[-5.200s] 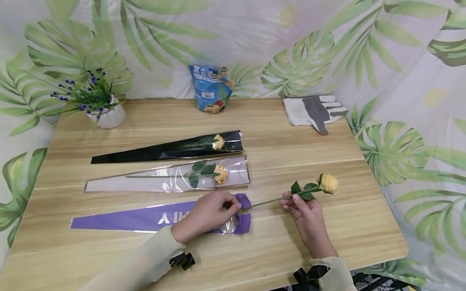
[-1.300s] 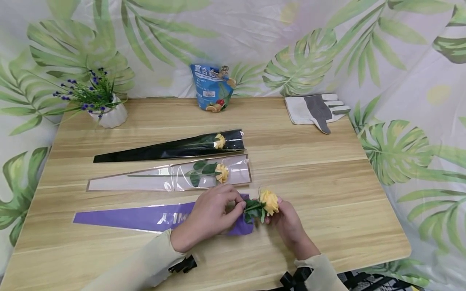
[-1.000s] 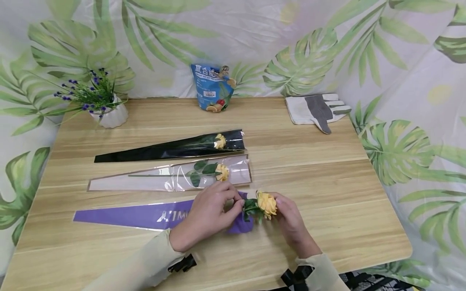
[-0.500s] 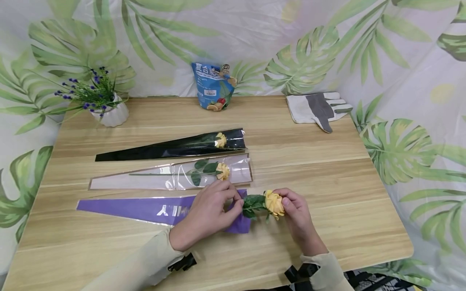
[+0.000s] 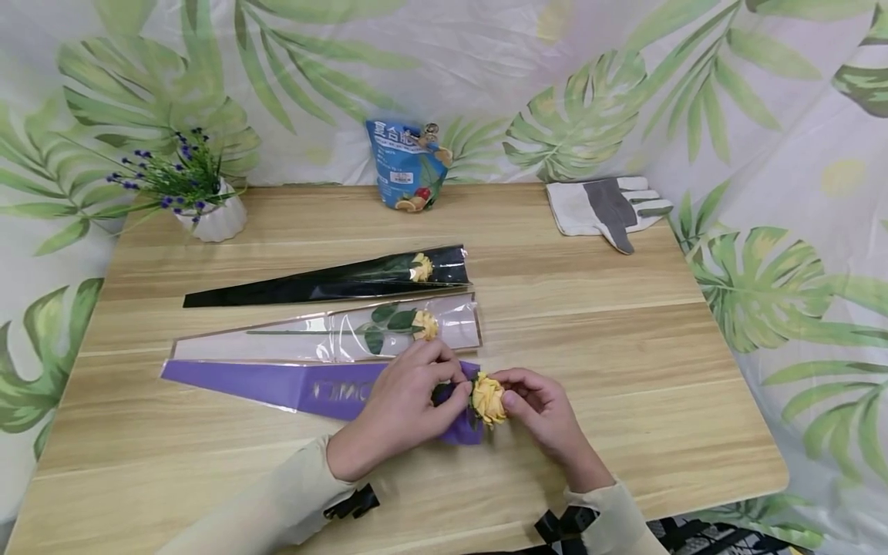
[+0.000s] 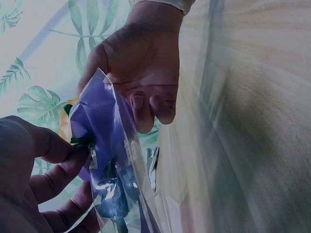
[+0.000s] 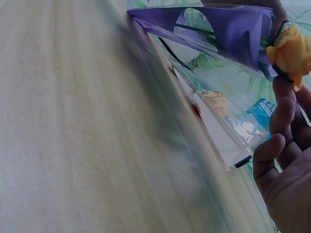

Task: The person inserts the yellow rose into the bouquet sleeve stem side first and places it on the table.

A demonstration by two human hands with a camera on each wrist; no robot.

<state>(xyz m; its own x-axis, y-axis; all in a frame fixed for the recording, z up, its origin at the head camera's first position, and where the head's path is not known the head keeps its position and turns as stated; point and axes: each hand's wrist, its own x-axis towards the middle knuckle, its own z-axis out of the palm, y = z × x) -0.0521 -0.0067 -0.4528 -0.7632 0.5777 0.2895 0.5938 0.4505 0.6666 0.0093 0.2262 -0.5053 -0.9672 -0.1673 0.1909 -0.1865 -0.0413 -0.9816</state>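
My left hand [image 5: 405,401] pinches the mouth of a purple flower sleeve [image 5: 257,387] with a clear front. At that mouth a yellow rose [image 5: 489,398] has its bloom outside. Its stem and leaves run into the sleeve, with dark leaves [image 6: 114,194] showing through the film in the left wrist view. My right hand [image 5: 548,416] holds the bloom by its outer side, thumb and fingertips on the petals; the right wrist view shows fingers under the rose [image 7: 291,56]. The sleeve [image 7: 238,36] is lifted off the table at its mouth. My left hand hides its middle.
Beyond lie a clear, pale-backed sleeve [image 5: 277,339] and a black sleeve [image 5: 312,281], each with a yellow rose. At the back stand a potted plant [image 5: 215,220] and a blue pouch [image 5: 405,169]. A work glove [image 5: 603,208] lies at the back right of the wooden table [image 5: 590,308].
The rose, first held by its stem at the right, has slid leftward into the purple sleeve up to its bloom. My right hand followed it. The sleeve's narrow end has swung away from me.
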